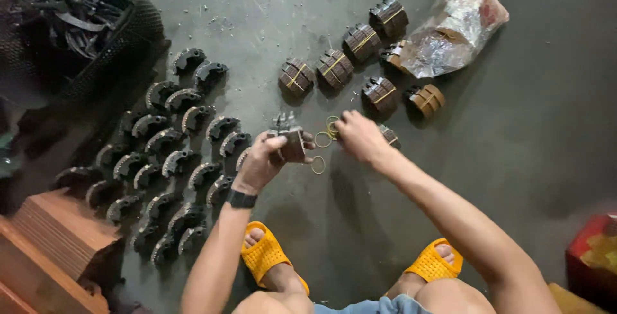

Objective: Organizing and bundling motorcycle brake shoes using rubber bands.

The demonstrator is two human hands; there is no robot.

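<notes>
Above the floor (514,134), centre frame, left hand (260,163) clenched round a stack of curved brake shoes (290,140), fingers wrapping its left side. Right hand (360,135) just beside, fingers pinching yellow rubber bands (329,129); grip partly hidden. Loose shoes (173,160) crowd left, banded bundles (334,66) above. Bare concrete right.

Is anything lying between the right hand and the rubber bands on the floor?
Nothing visible. The right hand is already at the yellow rubber bands, fingers touching them on bare floor. The left hand holds a stack of brake shoes just beside, not across the path.
</notes>
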